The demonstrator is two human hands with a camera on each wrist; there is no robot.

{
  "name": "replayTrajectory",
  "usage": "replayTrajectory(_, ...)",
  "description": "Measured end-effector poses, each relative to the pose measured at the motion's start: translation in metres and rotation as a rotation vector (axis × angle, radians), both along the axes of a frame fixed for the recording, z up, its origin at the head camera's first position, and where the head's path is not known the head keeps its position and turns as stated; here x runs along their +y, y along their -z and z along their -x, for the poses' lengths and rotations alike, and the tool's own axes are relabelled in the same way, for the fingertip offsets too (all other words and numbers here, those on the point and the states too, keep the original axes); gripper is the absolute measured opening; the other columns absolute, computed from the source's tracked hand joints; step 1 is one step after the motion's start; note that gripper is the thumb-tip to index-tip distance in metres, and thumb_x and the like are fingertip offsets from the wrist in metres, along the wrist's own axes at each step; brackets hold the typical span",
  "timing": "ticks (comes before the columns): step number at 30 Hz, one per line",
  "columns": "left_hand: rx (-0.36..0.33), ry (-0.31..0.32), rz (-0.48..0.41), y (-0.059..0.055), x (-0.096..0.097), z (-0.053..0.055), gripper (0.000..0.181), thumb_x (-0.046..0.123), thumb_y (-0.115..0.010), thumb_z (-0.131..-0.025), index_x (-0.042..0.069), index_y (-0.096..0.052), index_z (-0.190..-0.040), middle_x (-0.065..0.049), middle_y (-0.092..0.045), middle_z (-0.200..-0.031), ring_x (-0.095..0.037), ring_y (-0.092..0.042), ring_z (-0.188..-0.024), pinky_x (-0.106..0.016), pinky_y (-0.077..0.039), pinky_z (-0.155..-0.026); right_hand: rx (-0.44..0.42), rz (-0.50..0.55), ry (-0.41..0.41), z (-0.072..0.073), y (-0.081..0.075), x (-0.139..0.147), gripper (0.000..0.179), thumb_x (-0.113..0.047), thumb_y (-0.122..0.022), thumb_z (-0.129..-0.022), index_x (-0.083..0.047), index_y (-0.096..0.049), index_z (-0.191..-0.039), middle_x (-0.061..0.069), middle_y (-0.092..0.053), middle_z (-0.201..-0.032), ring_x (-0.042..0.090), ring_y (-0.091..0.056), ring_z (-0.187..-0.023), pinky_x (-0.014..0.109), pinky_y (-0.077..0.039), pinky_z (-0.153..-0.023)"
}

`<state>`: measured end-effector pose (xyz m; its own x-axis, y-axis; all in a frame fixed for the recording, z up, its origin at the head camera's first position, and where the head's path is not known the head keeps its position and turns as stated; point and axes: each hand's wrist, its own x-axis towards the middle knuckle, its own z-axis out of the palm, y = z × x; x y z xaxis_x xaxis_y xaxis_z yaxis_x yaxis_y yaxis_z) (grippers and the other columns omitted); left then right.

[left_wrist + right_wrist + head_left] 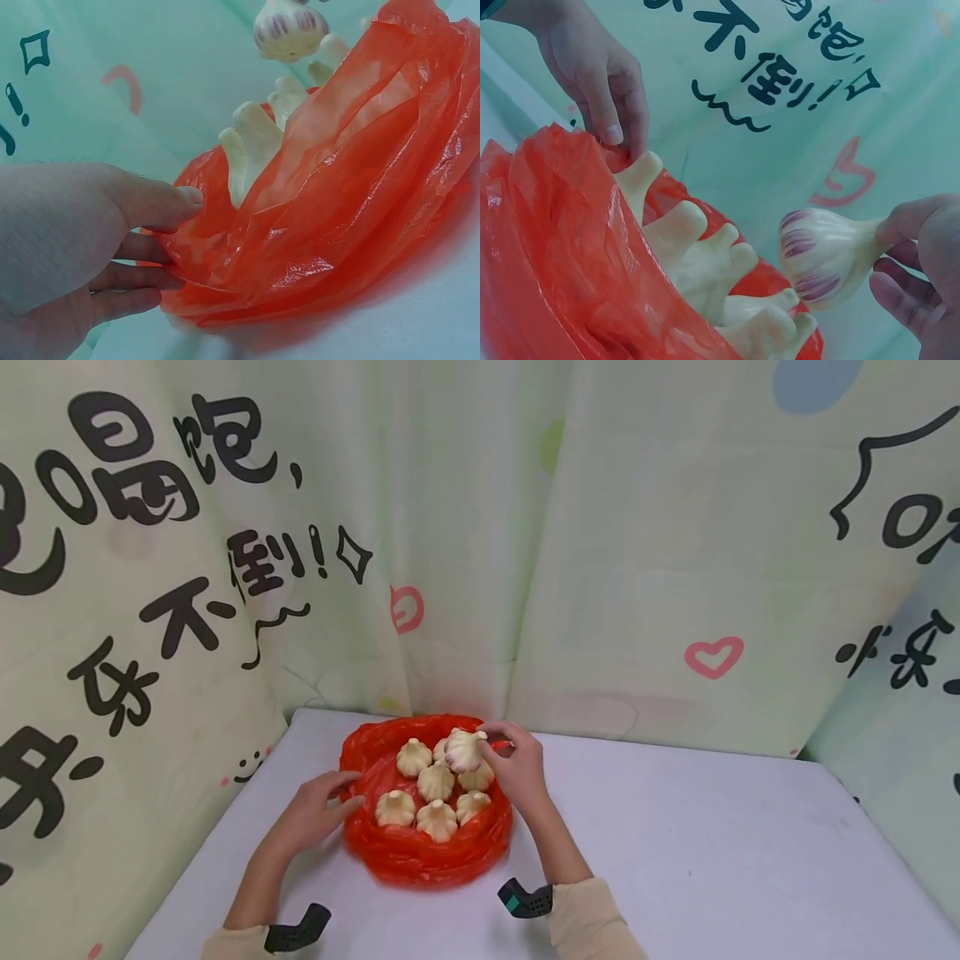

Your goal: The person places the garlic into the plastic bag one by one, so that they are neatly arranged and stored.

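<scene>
A red plastic bag (427, 864) lies with its mouth spread, holding several pale garlic bulbs (437, 782). In the head view my right hand (519, 768) pinches one garlic bulb (464, 751) over the bag's right side. The right wrist view shows that bulb (821, 255) gripped by its stem, its skin streaked purple. My left hand (311, 814) is at the bag's left rim. In the left wrist view its thumb and fingers (161, 204) lie about the thin red plastic (217, 247); some fingertips are hidden behind it.
The bag rests on a white-covered table (697, 852), toward its back left. A pale curtain (637, 568) with black lettering and pink shapes hangs behind and on the sides. Each wrist wears a black device (298, 930).
</scene>
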<state>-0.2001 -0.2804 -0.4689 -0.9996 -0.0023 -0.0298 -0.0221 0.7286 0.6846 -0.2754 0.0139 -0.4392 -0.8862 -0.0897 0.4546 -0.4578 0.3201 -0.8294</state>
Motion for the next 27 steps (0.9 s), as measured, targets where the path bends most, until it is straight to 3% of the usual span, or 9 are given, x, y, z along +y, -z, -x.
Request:
replayTrajectory(10, 0.0, -0.012, -0.004, -0.002, 0.001, 0.0, 0.049, 0.023, -0.066, -0.091, 0.01, -0.053, -0.136, -0.017, -0.055, -0.134, -0.035, -0.054, -0.119, -0.043, -0.059, -0.084, 0.027, 0.02, -0.052, -0.003, -0.005, -0.013, 0.013, -0.005, -0.069, -0.087, -0.006, -0.071, -0.1, 0.011, -0.069, -0.096, 0.025, -0.065, -0.086, 0.019, -0.054, -0.07)
replayTrajectory(17, 0.015, 0.004, 0.003, -0.004, 0.001, 0.0, 0.048, 0.023, -0.065, -0.091, 0.009, -0.053, -0.136, -0.017, -0.054, -0.134, -0.036, -0.054, -0.119, -0.044, -0.058, -0.086, 0.031, 0.001, -0.096, -0.002, -0.004, -0.021, 0.012, -0.009, -0.069, -0.088, -0.012, -0.072, -0.1, 0.006, -0.069, -0.097, 0.022, -0.066, -0.089, 0.031, -0.059, -0.074)
replayTrajectory(21, 0.014, 0.007, 0.007, -0.003, 0.001, 0.0, 0.048, 0.023, -0.065, -0.091, 0.01, -0.053, -0.136, -0.017, -0.055, -0.133, -0.035, -0.055, -0.119, -0.044, -0.058, -0.086, 0.031, -0.03, -0.12, -0.004, -0.006, -0.027, 0.014, -0.008, -0.068, -0.089, -0.009, -0.071, -0.102, 0.006, -0.068, -0.097, 0.023, -0.066, -0.09, 0.036, -0.06, -0.076)
replayTrajectory(27, 0.005, -0.001, 0.001, -0.005, 0.002, -0.001, 0.049, 0.024, -0.066, -0.091, 0.01, -0.052, -0.136, -0.017, -0.054, -0.135, -0.036, -0.054, -0.12, -0.044, -0.058, -0.086, 0.066, -0.08, -0.12, -0.006, -0.009, -0.036, 0.015, -0.009, -0.07, -0.088, -0.01, -0.071, -0.102, 0.005, -0.068, -0.097, 0.021, -0.066, -0.089, 0.028, -0.059, -0.072)
